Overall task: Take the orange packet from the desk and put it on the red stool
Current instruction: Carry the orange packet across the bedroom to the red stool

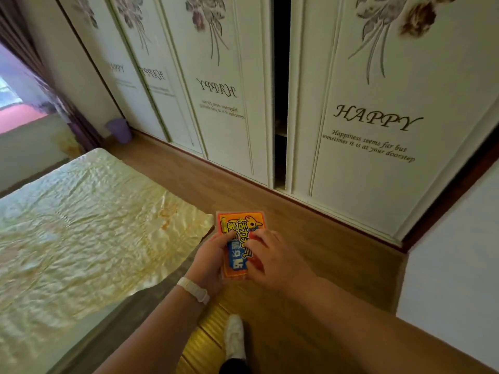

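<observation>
Head view shows the orange packet (pixel 237 245) held in mid-air at lower centre of the frame, above the wooden floor (pixel 337 255), with both hands on it. Its long axis runs nearly straight up and down the frame, the top end with the cartoon print pointing toward the wardrobe doors (pixel 364 117) and the bottom end toward the person's body. The left hand (pixel 209 261) grips the packet's left edge, its fingers (pixel 229 237) curled closed over the front face, thumb on the printed side; a pale wristband (pixel 193 288) sits on that wrist. The right hand (pixel 270 259) closes on the right edge, its fingers (pixel 258 234) bent over the front, so the packet is pinched from both sides and neither hand is free. A bed with a yellow quilted cover (pixel 81 225) fills the left of the frame, a purple bin (pixel 120 129) stands in the upper left by the curtain, and a foot in a white sock (pixel 234 337) shows at the bottom. No counter and no red stool appear anywhere in the frame, so which way the packet must travel cannot be told from this picture. My judgement is that the pick-up is done and the carry is under way; the next move calls for bringing the stool into sight, and either hand seems equally well placed to set the packet down flat, since both sit level at its middle.
</observation>
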`<state>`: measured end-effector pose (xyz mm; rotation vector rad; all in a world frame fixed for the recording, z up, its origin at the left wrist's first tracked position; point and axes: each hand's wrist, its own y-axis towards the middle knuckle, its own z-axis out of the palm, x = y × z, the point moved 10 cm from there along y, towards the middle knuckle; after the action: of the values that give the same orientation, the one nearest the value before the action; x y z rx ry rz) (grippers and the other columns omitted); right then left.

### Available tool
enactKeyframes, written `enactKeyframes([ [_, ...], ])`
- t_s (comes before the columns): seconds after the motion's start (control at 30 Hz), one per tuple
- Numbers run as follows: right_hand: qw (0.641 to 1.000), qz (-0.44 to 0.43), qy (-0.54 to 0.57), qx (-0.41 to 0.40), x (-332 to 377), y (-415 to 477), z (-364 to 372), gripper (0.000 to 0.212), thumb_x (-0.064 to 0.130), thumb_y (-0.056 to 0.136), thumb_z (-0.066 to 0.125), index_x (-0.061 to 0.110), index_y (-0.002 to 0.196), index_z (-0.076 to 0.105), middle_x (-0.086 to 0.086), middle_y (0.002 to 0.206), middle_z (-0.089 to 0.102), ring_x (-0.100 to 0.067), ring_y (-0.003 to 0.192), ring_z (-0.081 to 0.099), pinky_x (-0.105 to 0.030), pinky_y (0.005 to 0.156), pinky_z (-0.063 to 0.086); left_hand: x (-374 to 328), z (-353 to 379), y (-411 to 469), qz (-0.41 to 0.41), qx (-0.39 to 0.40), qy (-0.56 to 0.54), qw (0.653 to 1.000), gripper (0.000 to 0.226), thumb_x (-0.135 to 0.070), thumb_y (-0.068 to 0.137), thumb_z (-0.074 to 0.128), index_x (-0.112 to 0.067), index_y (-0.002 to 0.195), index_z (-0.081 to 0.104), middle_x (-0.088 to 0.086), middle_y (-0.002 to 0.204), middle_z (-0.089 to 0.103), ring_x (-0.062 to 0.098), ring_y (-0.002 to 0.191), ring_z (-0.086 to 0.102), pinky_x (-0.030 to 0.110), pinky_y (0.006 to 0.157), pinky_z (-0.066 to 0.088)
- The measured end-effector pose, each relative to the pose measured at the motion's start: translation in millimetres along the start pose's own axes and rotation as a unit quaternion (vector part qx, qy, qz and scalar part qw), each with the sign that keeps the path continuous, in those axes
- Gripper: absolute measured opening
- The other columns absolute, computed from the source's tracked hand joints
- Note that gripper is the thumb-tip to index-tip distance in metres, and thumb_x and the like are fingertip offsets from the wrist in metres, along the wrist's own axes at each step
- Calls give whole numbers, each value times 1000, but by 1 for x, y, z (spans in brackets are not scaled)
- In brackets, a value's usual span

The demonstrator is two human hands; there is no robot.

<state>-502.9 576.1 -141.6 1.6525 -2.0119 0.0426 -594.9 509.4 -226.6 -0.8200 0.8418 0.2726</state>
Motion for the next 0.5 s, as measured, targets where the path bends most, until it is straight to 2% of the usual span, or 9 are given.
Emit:
enactKeyframes([
  [0.17, 999, 6, -28, 25, -22, 96, 31, 39, 36, 87, 55, 14, 120, 56, -11, 131, 51, -27, 116, 47, -41, 90, 48, -52, -33, 80, -3, 12, -18, 1000, 41, -26, 95, 52, -6, 129, 57, 24, 114, 68, 35, 81, 71, 50, 67, 59],
  [0.33, 998, 19, -43, 35, -31, 198, 55, 46, 41, 88, 46, 14, 124, 55, -11, 133, 50, -26, 118, 47, -42, 94, 47, -125, -66, 151, 5, 8, -38, 999, 39, -26, 95, 51, -8, 130, 57, 21, 109, 71, 35, 83, 71, 51, 71, 57],
  [0.4, 997, 31, -52, 41, -35, 237, 59, 48, 43, 88, 42, 15, 126, 54, -9, 134, 50, -24, 119, 46, -41, 95, 47, -158, -73, 173, 14, 23, -50, 998, 36, -23, 96, 50, -8, 128, 57, 20, 103, 73, 35, 81, 72, 49, 68, 59],
  [0.5, 997, 28, -58, 36, -42, 287, 63, 45, 39, 92, 47, 15, 129, 51, -8, 137, 45, -22, 121, 43, -40, 98, 44, -207, -73, 204, 32, 53, -31, 998, 36, -20, 98, 47, -5, 129, 55, 20, 102, 72, 33, 78, 72, 44, 62, 60],
])
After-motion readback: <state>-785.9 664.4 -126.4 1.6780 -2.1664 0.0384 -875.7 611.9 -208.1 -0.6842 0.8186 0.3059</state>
